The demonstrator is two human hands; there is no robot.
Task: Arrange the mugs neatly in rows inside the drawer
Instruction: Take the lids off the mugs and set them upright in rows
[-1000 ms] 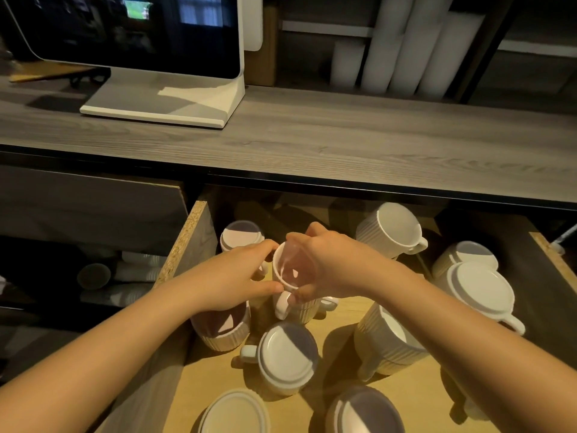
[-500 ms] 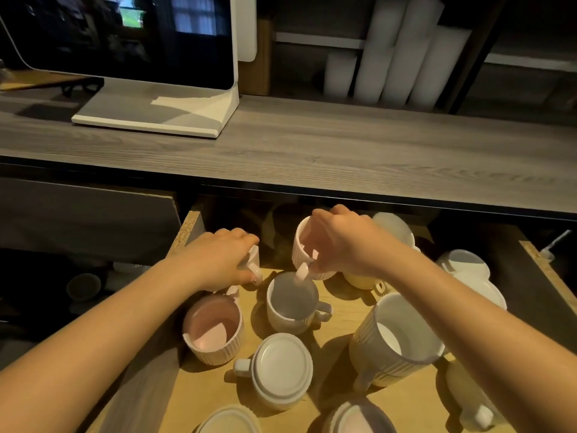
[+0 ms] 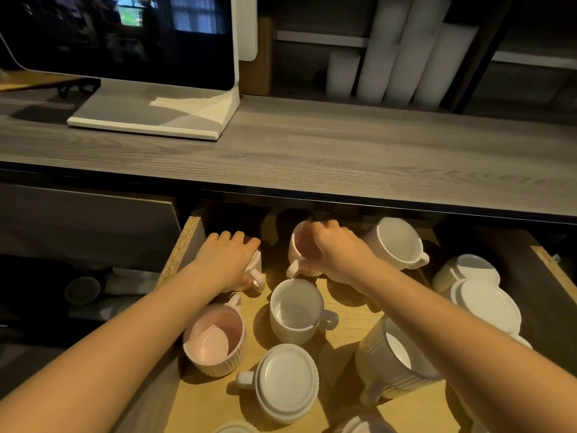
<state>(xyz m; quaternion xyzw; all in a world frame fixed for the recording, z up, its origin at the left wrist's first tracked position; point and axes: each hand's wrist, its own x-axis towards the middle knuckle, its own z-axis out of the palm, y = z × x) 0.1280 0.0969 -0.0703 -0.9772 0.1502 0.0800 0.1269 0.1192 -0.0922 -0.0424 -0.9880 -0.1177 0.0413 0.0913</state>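
The open wooden drawer (image 3: 182, 245) holds several ribbed white and pale pink mugs. My left hand (image 3: 226, 260) covers and grips a pink mug (image 3: 255, 270) at the back left corner; only its side and handle show. My right hand (image 3: 337, 254) holds the rim of another pink mug (image 3: 301, 251) at the back, slightly tilted. In front of them stand an upright pink mug (image 3: 215, 339) and an upright white mug (image 3: 296, 307). An upside-down white mug (image 3: 285, 381) sits nearer. A grey-white mug (image 3: 393, 364) lies under my right forearm.
A tilted white mug (image 3: 396, 242) rests at the back right, with upside-down mugs (image 3: 484, 301) along the right side. The grey countertop (image 3: 312, 157) overhangs the drawer's back and carries a monitor stand (image 3: 150, 117). White rolls (image 3: 402, 54) stand on a shelf behind.
Both hands have moved apart and toward the back of the drawer, each with a pink mug. The left hand's mug went into the back left corner, the right hand's mug to the back.
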